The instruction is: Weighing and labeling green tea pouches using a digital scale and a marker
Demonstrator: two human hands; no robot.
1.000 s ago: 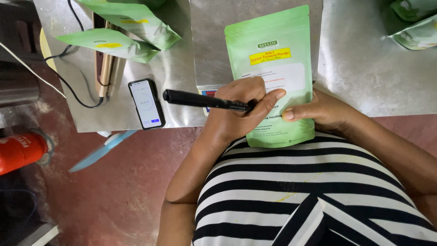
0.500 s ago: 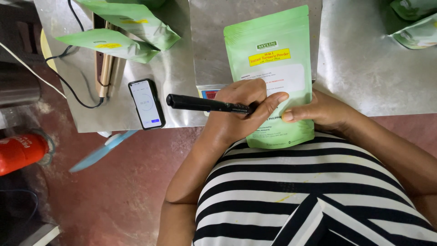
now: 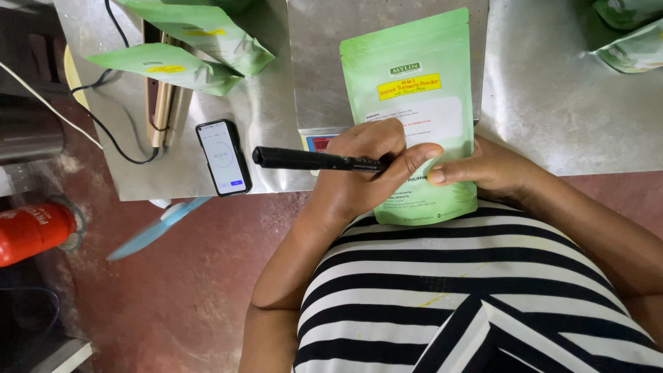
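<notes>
A black marker pen is held nearly level, its capped end pointing left and its tip resting on a light-green stand-up pouch. The pouch — flat on its back, with a yellow label and a white panel — lies on the metal table, its near end overhanging the table's near edge.

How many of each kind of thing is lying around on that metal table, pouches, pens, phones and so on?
Green pouches: 5, one under the hands, two at the left, two cut off at the right edge
Black pens: 1, held in the left hand
Phones: 1
Total: 7
The right hand presses on the pouch.
</notes>
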